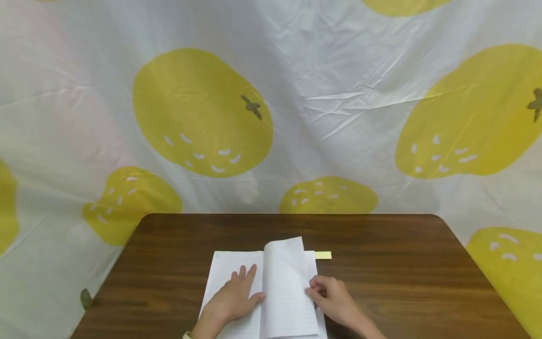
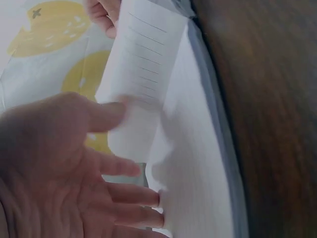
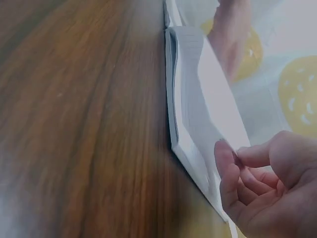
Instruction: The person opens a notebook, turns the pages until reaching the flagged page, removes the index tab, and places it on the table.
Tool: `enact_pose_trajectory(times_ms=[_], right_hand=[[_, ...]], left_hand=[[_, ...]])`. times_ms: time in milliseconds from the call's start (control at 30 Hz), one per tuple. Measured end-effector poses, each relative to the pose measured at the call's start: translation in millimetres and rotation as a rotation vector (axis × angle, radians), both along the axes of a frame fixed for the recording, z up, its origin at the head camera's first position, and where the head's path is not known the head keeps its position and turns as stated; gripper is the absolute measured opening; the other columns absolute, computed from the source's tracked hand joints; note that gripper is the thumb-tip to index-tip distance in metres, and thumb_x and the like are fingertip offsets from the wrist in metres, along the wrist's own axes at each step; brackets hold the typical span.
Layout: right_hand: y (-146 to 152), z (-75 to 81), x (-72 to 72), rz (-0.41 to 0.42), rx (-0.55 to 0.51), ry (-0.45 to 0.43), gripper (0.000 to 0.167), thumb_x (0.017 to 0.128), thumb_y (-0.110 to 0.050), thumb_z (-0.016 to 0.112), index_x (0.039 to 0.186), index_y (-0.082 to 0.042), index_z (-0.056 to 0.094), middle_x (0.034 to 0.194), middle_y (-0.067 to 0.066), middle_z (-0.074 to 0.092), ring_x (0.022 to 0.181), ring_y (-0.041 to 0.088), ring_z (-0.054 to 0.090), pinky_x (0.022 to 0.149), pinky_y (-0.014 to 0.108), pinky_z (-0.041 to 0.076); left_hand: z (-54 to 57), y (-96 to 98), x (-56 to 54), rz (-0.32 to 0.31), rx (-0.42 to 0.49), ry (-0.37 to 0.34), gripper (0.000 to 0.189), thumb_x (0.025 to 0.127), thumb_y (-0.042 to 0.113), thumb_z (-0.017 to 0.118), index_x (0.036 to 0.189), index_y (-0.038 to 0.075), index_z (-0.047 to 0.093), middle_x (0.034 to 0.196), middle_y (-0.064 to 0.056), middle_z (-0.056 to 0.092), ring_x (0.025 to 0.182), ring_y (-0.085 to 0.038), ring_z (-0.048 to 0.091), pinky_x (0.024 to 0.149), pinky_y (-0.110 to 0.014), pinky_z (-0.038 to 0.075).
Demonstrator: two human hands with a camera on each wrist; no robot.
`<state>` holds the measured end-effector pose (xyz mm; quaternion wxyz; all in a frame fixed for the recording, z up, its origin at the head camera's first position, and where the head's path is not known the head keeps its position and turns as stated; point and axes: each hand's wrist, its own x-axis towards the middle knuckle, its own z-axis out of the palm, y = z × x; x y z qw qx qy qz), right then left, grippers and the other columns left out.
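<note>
An open lined notebook [image 1: 235,268] lies near the front of the table. Its lifted page [image 1: 288,292] curves up from the middle, and my right hand [image 1: 334,299] pinches that page's outer edge between thumb and fingertips, as the right wrist view also shows. My left hand [image 1: 233,296] is over the left-hand page with fingers spread and straight, the thumb reaching to the fold. In the left wrist view, the fingertips [image 2: 153,198] of this hand are right at the paper. A yellow sticky tab [image 1: 323,255] juts out from the notebook's upper right edge.
The dark wooden table [image 1: 402,263] extends to both sides of the notebook and behind it. A white cloth [image 1: 338,108] printed with large yellow fruit hangs behind the table and along its sides.
</note>
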<state>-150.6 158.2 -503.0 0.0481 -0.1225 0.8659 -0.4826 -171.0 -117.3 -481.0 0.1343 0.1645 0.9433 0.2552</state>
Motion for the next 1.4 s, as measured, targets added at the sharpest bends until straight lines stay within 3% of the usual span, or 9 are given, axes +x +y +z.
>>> enact_pose_trajectory(times_ms=[133,267,467,667,867,1133,1267,1400], right_hand=[[-8.6,0.3,-3.1,0.065,-0.005,0.003,0.012,0.098,-0.009,0.063,0.087,-0.006,0.067,0.068,0.001,0.067,0.058,0.004,0.061,0.050,0.018,0.044],[-19.2,0.4,-4.7,0.145,-0.023,-0.013,0.018,0.101,-0.012,0.059,0.084,-0.008,0.065,0.065,0.002,0.067,0.057,0.005,0.063,0.049,0.017,0.037],[-37.7,-1.8,-8.6,0.229,-0.023,-0.002,0.022,0.101,-0.014,0.059,0.080,-0.008,0.064,0.068,0.005,0.069,0.059,-0.001,0.058,0.053,0.016,0.043],[-53.3,-3.5,-11.3,0.251,-0.003,0.044,0.022,0.100,-0.019,0.063,0.081,-0.009,0.068,0.067,0.002,0.070,0.057,-0.007,0.051,0.053,0.014,0.040],[-56.1,-5.6,-12.3,0.261,0.051,0.091,0.016,0.099,-0.019,0.063,0.087,-0.012,0.070,0.066,-0.003,0.068,0.057,-0.008,0.048,0.055,0.014,0.039],[-56.3,-6.8,-12.8,0.277,0.059,0.106,0.014,0.096,-0.011,0.063,0.083,-0.012,0.068,0.063,-0.004,0.064,0.057,-0.009,0.042,0.054,0.013,0.035],[-55.6,-6.5,-13.7,0.283,0.048,0.077,0.013,0.097,-0.006,0.061,0.087,-0.010,0.069,0.065,-0.004,0.061,0.060,-0.008,0.045,0.057,0.014,0.039],[-53.8,-7.3,-13.7,0.274,0.049,0.060,0.012,0.097,-0.005,0.062,0.091,-0.009,0.071,0.071,-0.004,0.065,0.063,-0.007,0.049,0.060,0.015,0.044]], left_hand=[[0.1,0.3,-2.1,0.073,0.027,-0.006,0.083,0.100,0.061,0.047,0.155,0.000,0.035,0.152,-0.033,0.043,0.136,-0.057,0.045,0.107,-0.067,0.040],[1.3,-0.2,-4.2,0.100,0.049,0.018,0.092,0.097,0.069,0.045,0.155,-0.001,0.034,0.145,-0.031,0.053,0.129,-0.049,0.056,0.104,-0.061,0.046],[3.2,1.5,-6.9,0.103,0.059,0.030,0.100,0.093,0.072,0.052,0.155,-0.004,0.031,0.142,-0.031,0.055,0.126,-0.044,0.060,0.102,-0.057,0.049],[2.7,3.4,-5.3,0.102,0.065,0.040,0.115,0.085,0.071,0.064,0.158,-0.005,0.019,0.144,-0.032,0.053,0.124,-0.045,0.060,0.098,-0.057,0.051],[-0.1,3.5,-5.8,0.088,0.062,0.089,0.123,0.081,0.069,0.071,0.161,-0.001,0.009,0.143,-0.033,0.053,0.121,-0.045,0.063,0.095,-0.056,0.053],[1.4,8.1,-4.9,0.076,0.048,0.053,0.138,0.068,0.078,0.075,0.163,0.010,0.003,0.144,-0.040,0.047,0.127,-0.058,0.052,0.088,-0.063,0.054],[2.2,10.0,-1.9,0.035,0.006,0.027,0.142,0.062,0.067,0.087,0.163,0.013,0.003,0.145,-0.044,0.041,0.129,-0.065,0.044,0.083,-0.067,0.054],[2.5,10.7,-0.9,0.024,-0.029,0.002,0.140,0.063,0.052,0.094,0.163,0.017,0.002,0.148,-0.046,0.036,0.132,-0.068,0.038,0.086,-0.070,0.052]])
